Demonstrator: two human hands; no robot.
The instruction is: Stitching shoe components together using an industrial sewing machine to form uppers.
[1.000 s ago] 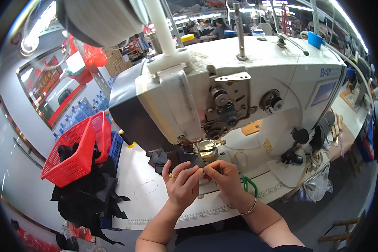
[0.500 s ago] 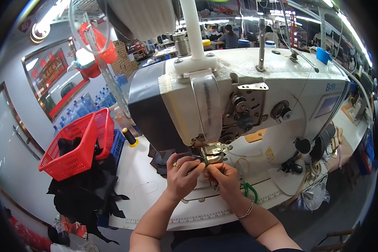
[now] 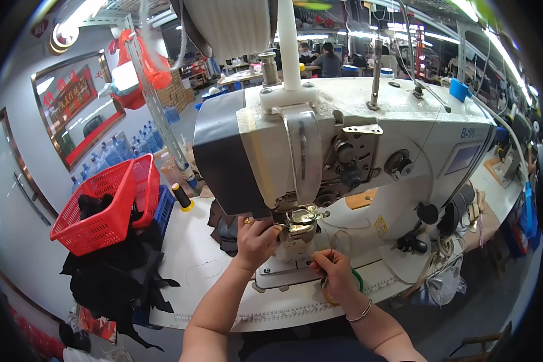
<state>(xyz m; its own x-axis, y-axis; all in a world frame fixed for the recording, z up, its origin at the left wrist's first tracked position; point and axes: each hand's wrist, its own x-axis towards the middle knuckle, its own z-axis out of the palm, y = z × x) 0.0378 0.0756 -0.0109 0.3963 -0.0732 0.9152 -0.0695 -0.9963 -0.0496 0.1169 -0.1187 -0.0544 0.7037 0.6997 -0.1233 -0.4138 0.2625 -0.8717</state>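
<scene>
My left hand (image 3: 256, 242) is closed, its fingertips at the left side of the needle area of a large white sewing machine (image 3: 247, 151). What its fingers hold, if anything, is hidden. Lower and to the right, my right hand (image 3: 335, 271) has its thumb and fingers pressed together, apart from the metal presser foot area (image 3: 301, 220). Nothing I can name shows in that pinch. A green loop handle (image 3: 359, 280) and an amber loop (image 3: 327, 294) show around this hand; whether the palm holds them I cannot tell. Dark cut pieces (image 3: 224, 232) lie behind my left hand.
Left of the machine stand a black thread cone (image 3: 182, 196) and red plastic baskets (image 3: 96, 232), with dark material (image 3: 108, 283) hanging below. A printed ruler strip (image 3: 283, 312) runs along the table's front edge. Cords and a clear bag (image 3: 443, 286) are at the right.
My right hand has drawn away from my left, down and to the right of the needle area. My left hand stays beside the needle. The whole view has shifted slightly.
</scene>
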